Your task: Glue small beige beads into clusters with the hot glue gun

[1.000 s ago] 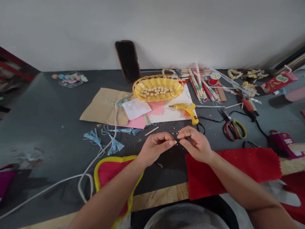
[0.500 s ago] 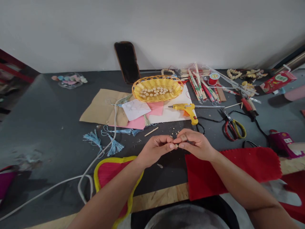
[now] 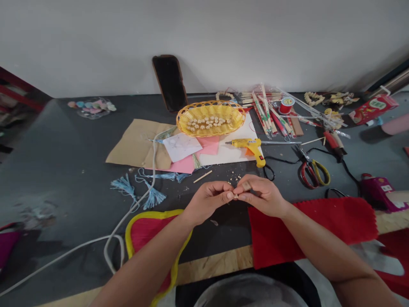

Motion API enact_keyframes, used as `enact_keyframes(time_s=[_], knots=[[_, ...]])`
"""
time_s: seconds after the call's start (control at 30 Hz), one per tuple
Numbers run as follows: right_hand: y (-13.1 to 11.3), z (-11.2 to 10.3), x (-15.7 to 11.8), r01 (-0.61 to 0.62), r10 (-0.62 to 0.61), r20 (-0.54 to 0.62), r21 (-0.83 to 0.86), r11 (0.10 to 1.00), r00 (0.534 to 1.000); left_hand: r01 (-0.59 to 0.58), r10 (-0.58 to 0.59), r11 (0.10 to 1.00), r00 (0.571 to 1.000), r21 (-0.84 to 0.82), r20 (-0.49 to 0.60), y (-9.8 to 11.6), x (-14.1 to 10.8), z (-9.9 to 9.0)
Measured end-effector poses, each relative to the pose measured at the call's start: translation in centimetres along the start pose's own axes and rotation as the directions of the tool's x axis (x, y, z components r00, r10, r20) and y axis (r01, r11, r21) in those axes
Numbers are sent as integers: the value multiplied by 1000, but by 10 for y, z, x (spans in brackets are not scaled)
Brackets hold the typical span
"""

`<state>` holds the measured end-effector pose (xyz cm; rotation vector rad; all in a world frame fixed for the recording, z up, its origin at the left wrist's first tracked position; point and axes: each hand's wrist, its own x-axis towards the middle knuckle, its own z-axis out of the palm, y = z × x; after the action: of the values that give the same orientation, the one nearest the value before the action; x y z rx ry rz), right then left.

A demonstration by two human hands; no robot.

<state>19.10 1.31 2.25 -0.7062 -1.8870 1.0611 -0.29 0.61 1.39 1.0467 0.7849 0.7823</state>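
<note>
Between the fingertips of both hands is a small pale beaded piece [image 3: 235, 196], mostly covered by the fingers. My left hand [image 3: 209, 200] pinches it from the left with thumb and index finger. From the right, my right hand [image 3: 263, 194] pinches the same piece, and its index finger wears a tan bandage [image 3: 246, 186]. Beyond the hands, pale crumbs [image 3: 234, 177] lie scattered on the dark table. Farther back stands a yellow woven basket [image 3: 183, 123] with several small cream flower-shaped pieces [image 3: 209, 123] inside.
A yellow glue gun [image 3: 252, 149] rests on white paper beyond my hands. Scissors [image 3: 313, 170] lie to the right, near red felt [image 3: 335, 219]. Blue tassels [image 3: 155, 198] and a white cable [image 3: 128, 213] are at left. A phone [image 3: 171, 83] leans against the wall.
The small piece has turned slightly between my fingertips, and my right fingers have shifted a little to the left. Everything else stays in place.
</note>
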Motion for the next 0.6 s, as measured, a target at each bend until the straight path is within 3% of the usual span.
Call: enact_keyframes(time_s=[0.2,0.6], knots=[[0,0,0,-20,20,-8,0,1000,1000,11,-11,1000,1000,0,15,1,0,-1],[2,4,-3,84,-101,-79,-196,977,992,19,-21,999,999,-49,-41,-4,-1,-3]])
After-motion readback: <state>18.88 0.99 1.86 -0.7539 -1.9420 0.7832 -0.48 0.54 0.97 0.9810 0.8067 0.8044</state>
